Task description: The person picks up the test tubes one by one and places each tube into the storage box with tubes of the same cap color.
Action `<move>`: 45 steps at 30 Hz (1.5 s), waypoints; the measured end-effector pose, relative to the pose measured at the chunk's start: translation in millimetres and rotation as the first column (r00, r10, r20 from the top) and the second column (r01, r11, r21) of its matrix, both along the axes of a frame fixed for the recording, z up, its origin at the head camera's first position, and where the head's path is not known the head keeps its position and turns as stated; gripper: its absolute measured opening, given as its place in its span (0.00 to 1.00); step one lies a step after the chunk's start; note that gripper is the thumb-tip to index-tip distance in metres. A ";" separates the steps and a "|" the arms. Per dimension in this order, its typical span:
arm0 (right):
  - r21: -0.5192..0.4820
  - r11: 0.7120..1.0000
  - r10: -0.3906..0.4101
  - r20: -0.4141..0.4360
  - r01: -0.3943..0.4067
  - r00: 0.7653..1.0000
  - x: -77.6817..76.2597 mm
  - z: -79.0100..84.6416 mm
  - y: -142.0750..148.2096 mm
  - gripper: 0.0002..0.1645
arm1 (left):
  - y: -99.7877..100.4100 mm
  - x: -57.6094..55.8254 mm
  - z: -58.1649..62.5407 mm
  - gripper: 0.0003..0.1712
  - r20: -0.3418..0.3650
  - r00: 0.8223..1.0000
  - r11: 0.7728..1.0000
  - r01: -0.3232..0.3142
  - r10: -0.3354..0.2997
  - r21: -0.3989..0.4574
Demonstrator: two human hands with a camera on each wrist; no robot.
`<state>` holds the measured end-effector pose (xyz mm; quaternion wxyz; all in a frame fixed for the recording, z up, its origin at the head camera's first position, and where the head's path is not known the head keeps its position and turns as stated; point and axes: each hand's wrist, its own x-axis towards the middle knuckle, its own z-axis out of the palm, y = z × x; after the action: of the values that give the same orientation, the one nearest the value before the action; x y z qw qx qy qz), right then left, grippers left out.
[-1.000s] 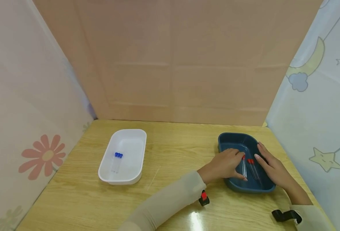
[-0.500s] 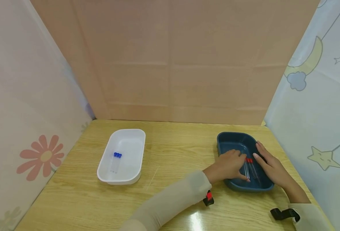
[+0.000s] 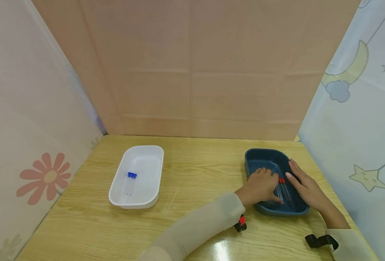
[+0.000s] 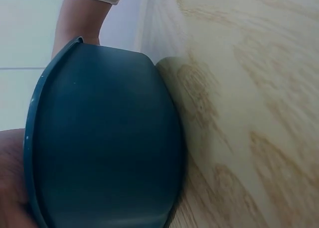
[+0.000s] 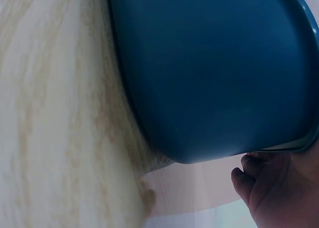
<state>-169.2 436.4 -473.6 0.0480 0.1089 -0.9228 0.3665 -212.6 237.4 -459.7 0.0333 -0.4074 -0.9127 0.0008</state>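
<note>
Clear test tubes with red caps (image 3: 282,180) lie side by side on the floor of a dark blue tray (image 3: 265,155), at the right of the head view. My left hand (image 3: 261,185) reaches over the tray's left rim, beside the tubes. Its thumb stretches toward their lower ends; the other fingertips are partly hidden under the hand. Against the tray's right rim rests my right hand (image 3: 306,186), its fingers extended. Both wrist views mostly show the outer wall of the blue tray (image 4: 109,128).
Far to the left stands a white tray (image 3: 148,159) holding several clear tubes with blue caps (image 3: 131,175). Both trays are on a wooden table (image 3: 192,174), which is bounded by a tan backdrop (image 3: 192,90) and patterned side sheets.
The nearest red-capped tube has shifted right against the others, and my left hand has moved slightly right with it. My right hand stays on the rim.
</note>
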 end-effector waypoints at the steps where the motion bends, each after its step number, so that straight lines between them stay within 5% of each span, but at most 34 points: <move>1: 0.000 1.000 0.000 0.001 0.000 1.000 -0.2 -0.4 0.2 0.38 | 1.4 0.3 -0.1 0.48 0.004 1.000 1.000 -0.008 0.008 -0.008; 19: 0.005 1.000 0.010 -0.019 -0.010 1.000 2.0 -0.9 -0.6 0.38 | 15.3 -0.1 -6.5 0.51 0.070 0.993 0.984 -0.089 0.101 -0.156; 45: 0.013 1.000 0.005 -0.024 -0.005 1.000 2.0 0.1 -1.0 0.37 | 22.3 -0.2 -9.5 0.49 0.096 0.987 0.981 -0.110 0.127 -0.161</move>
<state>-167.1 435.3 -473.5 0.0575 0.1160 -0.9242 0.3592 -212.8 259.7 -469.1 -0.0469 -0.3530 -0.9330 0.0520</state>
